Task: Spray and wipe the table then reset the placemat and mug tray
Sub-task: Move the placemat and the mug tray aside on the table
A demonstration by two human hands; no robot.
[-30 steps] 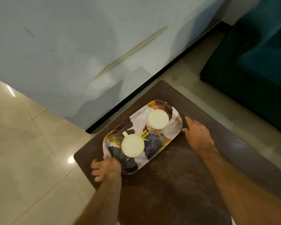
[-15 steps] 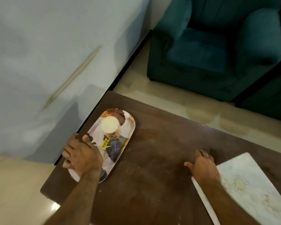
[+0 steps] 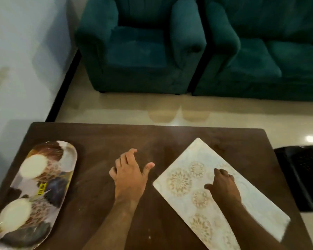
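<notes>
A dark brown wooden table [image 3: 170,138] fills the lower view. At its left end lies an oval patterned tray [image 3: 58,188] with two cream mugs, one farther [image 3: 33,166] and one nearer [image 3: 14,216]. A pale placemat [image 3: 188,168] with round gold motifs lies askew on the right part of the table. My right hand [image 3: 222,184] rests flat on the placemat, fingers spread. My left hand [image 3: 130,172] hovers over the bare wood between tray and placemat, fingers loosely bent, holding nothing.
A teal armchair [image 3: 139,46] and a teal sofa [image 3: 271,51] stand beyond the table across a strip of beige tiled floor [image 3: 170,109]. A pale wall [image 3: 25,51] runs along the left. A black object [image 3: 304,177] sits on the floor by the table's right edge.
My left hand has let go of the tray and moved right to the table's middle. My right hand has moved onto the placemat. The view has swung right.
</notes>
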